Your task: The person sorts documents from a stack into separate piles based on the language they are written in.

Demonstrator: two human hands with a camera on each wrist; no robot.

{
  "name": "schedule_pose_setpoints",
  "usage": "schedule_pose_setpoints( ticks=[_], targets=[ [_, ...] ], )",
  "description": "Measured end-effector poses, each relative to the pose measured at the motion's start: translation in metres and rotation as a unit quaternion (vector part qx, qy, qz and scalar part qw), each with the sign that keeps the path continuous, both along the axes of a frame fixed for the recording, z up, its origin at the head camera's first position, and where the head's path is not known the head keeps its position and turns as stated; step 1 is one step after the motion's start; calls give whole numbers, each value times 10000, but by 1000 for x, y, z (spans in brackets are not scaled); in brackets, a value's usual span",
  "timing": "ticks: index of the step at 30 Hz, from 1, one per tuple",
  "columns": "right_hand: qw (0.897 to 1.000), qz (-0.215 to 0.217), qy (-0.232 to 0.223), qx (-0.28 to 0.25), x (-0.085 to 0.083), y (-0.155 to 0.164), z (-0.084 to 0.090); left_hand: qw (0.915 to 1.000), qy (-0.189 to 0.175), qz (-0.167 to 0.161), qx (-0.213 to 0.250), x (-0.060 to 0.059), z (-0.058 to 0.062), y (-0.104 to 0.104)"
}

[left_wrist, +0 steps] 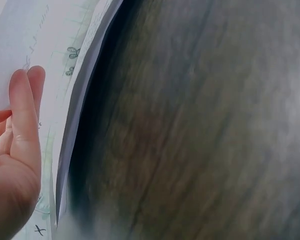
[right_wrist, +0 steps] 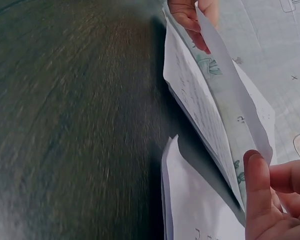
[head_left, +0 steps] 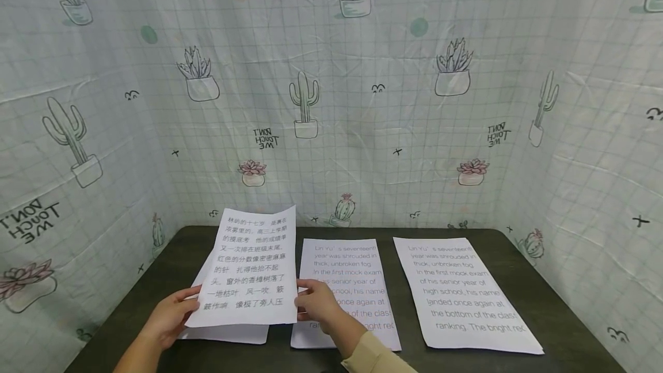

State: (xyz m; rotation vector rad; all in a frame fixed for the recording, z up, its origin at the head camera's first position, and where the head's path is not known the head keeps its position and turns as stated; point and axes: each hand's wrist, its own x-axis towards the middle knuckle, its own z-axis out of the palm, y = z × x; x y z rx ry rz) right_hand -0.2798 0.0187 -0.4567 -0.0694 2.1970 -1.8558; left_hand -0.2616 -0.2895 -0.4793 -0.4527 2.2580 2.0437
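A sheet of paper (head_left: 251,269) printed with Chinese text is held up in both hands, tilted toward me in the head view. My left hand (head_left: 168,318) pinches its lower left edge, and my right hand (head_left: 318,304) pinches its lower right edge. Beneath it, on the table, lies a left paper stack (head_left: 228,334), mostly covered by the raised sheet. In the right wrist view the sheet (right_wrist: 235,82) hangs above that stack (right_wrist: 195,90), clear of it. The right forearm passes over a middle stack (head_left: 339,258) with English text.
Another English-printed stack (head_left: 461,292) lies at the right of the dark table (head_left: 409,327). A hanging cloth (head_left: 342,166) with cactus drawings stands behind the table and along both sides.
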Motion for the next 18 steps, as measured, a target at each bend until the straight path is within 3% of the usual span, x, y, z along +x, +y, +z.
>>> schedule_pose_setpoints(
  ticks=[18],
  targets=[
    [9999,105,-19,-135,3,-27,-8,9993,-119,320,-143,-1,-12,-28]
  ],
)
